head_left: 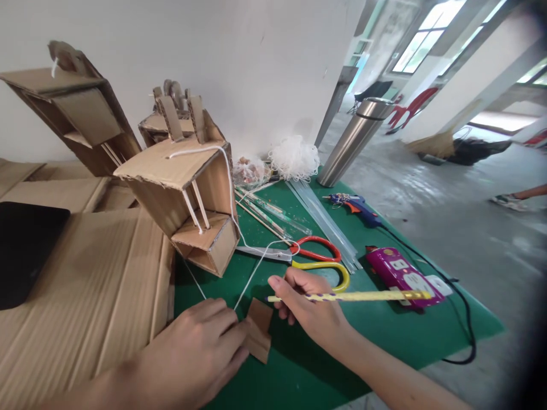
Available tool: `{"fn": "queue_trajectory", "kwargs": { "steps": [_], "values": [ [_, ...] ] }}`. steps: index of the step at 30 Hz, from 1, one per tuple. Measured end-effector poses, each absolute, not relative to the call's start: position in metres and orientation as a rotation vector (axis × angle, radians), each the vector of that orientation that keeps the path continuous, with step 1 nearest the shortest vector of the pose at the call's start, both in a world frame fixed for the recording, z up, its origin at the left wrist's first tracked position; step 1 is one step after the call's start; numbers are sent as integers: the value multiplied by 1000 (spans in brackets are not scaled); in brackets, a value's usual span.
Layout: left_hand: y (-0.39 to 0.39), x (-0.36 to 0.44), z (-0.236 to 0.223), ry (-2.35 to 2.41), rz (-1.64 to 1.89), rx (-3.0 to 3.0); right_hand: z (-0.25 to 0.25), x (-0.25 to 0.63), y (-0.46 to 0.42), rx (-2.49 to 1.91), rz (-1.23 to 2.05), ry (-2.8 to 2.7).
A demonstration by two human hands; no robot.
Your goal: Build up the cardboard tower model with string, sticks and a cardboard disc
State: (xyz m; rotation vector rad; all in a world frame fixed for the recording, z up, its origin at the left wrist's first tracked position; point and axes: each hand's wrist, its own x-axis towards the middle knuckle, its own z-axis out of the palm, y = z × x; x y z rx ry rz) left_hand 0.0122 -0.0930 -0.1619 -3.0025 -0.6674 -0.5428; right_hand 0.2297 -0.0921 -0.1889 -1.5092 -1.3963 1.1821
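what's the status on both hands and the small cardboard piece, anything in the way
Right hand holding pencil. Left hand at edge of small cardboard piece, over green tabletop. Possible snag: white string looping by scissors.

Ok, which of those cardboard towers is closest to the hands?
The front tower, with long white string running across its top. The left tower and the partly hidden rear tower both stand farther back.

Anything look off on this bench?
Nothing looks spilled. Two mild oddities: the slack white string lies across the scissors, where it might snag, and the glue gun has its black cord trailing over the edge of the green table.
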Motion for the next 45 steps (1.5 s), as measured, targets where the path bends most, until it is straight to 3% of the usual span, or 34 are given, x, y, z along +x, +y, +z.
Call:
{"fn": "queue_trajectory", "kwargs": {
  "steps": [6, 15, 23, 32, 45],
  "values": [
    [-97, 17, -165, -634, -593, -2932, -175, 224, -93, -1396, 1051, -1509],
    [-110, 18, -166, -666, -412, -2927, -179, 221, -98, -1344, 1302, -1354],
    [-124, 25, -182, -923, -453, -2740, -187, 220, -98, -1347, 1377, -1269],
    [-121, 26, -164, -1086, -73, -2929, -189, 219, -98, -1397, 1396, -1266],
    [-115, 28, -156, -1105, 80, -3044, -189, 220, -98, -1411, 1379, -1364]
  ]
}}
